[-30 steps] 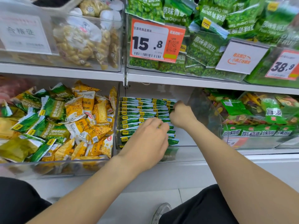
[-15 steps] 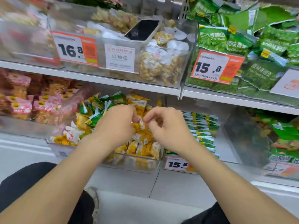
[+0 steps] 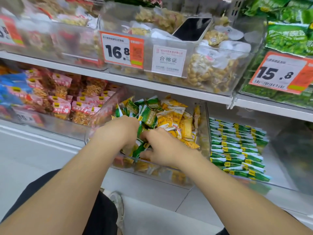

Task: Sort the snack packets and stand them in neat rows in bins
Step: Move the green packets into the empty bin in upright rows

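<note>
We see both hands down in the clear middle bin (image 3: 100, 122) on the lower shelf (image 3: 50, 141), heaped w/ mixed green packets (image 3: 149, 114) & yellow packets (image 3: 172, 116) lying every which way. The left hand (image 3: 118, 133) is knuckles-up at the heap's front left. Its fingers are dug in among the green ones and hidden, so we can't tell if they hold anything. The right hand (image 3: 163, 147) sits just beside it, nearly touching, w/ thumb low and fingers (image 3: 147, 135) above, pinched on a green packet (image 3: 144, 145) (yellow label facing us) at the front of the heap. The next bin (image 3: 277, 167) to the right has a sorted stack (image 3: 237, 150) of green packets standing in neat rows, front to back. The bin to the left holds pink-red packets (image 3: 62, 106). On the upper shelf (image 3: 169, 88) there's a clear bin of pale nut bags (image 3: 208, 73) w/ a phone (image 3: 191, 28) lying on top, plus price tags 16.8 (image 3: 122, 50) and 15.8 (image 3: 279, 73)
</note>
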Tool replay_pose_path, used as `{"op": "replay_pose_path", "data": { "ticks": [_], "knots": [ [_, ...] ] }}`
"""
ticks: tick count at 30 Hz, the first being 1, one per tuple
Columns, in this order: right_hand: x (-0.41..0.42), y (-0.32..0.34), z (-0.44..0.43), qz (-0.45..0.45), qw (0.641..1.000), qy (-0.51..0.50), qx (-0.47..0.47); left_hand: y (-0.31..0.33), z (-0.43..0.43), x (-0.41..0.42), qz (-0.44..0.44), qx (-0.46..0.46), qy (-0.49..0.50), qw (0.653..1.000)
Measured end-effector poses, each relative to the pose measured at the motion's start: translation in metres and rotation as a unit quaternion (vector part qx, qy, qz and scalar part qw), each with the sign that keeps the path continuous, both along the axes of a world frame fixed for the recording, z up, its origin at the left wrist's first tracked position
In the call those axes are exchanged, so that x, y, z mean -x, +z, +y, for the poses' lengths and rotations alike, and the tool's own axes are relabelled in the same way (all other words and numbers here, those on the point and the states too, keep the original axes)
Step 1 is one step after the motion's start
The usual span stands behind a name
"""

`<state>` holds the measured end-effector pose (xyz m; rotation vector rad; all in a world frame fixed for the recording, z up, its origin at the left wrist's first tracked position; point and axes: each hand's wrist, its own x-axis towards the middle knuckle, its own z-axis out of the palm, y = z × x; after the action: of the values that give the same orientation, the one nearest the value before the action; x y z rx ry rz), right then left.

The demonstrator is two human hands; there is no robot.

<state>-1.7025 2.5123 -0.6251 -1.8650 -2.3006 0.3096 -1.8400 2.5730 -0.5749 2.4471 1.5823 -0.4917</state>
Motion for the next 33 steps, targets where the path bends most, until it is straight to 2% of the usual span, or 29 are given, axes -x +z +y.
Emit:
{"op": "replay_pose_path", "data": {
  "ticks": [4,8,10,13,17,22,24,27,29,33],
  "knots": [
    [0.003,-0.002,0.005,0.089,0.993,-0.077,0.032,0.000,0.001,0.004,-0.038,-0.002,0.023,0.999],
    [0.011,-0.004,0.003,0.042,0.990,-0.127,0.036,0.002,0.001,0.010,-0.146,0.011,0.041,0.988],
    [0.014,0.000,0.003,0.054,0.986,-0.147,0.050,0.002,0.002,0.012,-0.190,0.023,0.041,0.981],
    [0.013,0.011,0.001,0.104,0.975,-0.192,0.052,0.001,0.004,0.015,-0.245,-0.008,0.056,0.968],
    [-0.004,0.029,-0.008,0.210,0.945,-0.250,0.027,0.004,0.006,0.017,-0.298,-0.072,0.069,0.949],
    [-0.033,0.052,-0.029,0.346,0.905,-0.244,-0.031,0.010,-0.004,0.014,-0.333,-0.074,0.023,0.940],
    [-0.040,0.059,-0.035,0.416,0.875,-0.243,-0.055,0.011,-0.009,0.012,-0.350,-0.061,-0.010,0.935],
    [-0.043,0.060,-0.038,0.504,0.822,-0.264,-0.026,0.014,-0.016,0.006,-0.383,-0.028,-0.025,0.923],
    [-0.045,0.055,-0.040,0.504,0.816,-0.284,0.004,0.015,-0.017,0.001,-0.443,0.009,-0.020,0.896],
    [-0.052,0.053,-0.046,0.482,0.822,-0.303,0.018,0.020,-0.026,-0.012,-0.561,0.179,-0.004,0.808]
  ]
}}
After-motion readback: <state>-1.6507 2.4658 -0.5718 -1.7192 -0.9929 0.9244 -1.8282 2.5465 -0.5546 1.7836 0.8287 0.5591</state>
